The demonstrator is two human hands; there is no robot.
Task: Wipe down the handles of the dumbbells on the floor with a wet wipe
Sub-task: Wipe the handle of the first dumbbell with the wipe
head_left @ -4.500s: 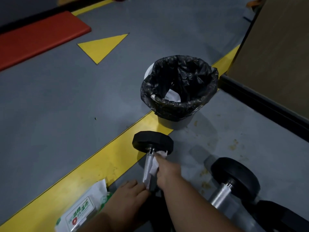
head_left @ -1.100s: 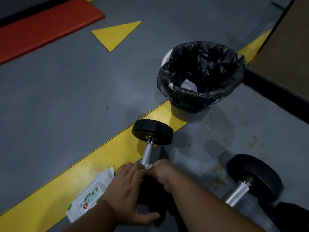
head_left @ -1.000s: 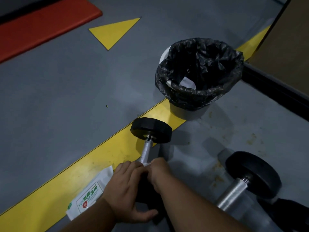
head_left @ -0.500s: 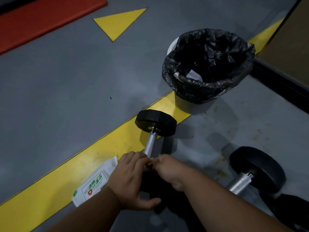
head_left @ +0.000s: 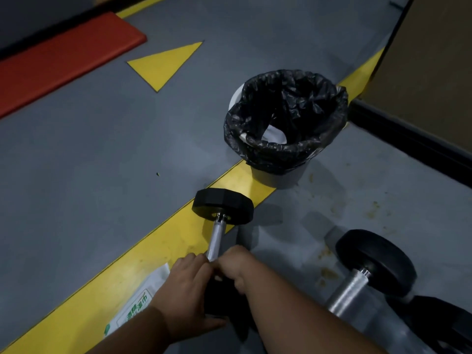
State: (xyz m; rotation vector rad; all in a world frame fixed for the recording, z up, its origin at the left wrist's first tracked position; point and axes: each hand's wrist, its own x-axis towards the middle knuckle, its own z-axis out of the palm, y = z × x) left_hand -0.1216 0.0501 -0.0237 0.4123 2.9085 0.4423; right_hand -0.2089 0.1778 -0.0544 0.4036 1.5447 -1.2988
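A person crouches over a dumbbell (head_left: 221,226) lying across a yellow floor line (head_left: 158,241), its far black head toward a bin (head_left: 283,129) lined with a black bag. The left hand (head_left: 189,290) holds the near head, thumb curled under it. The right hand (head_left: 233,264) closes its grip around the near end of the steel handle; the wipe is not visible there (presumably hidden inside the fist, though that cannot be told). A white wipe pack (head_left: 139,302) with green print lies on the line just left of the left hand. A second dumbbell (head_left: 367,272) rests on the grey floor (head_left: 89,149) to the right, well apart. White paper (head_left: 274,135) shows inside the bin.
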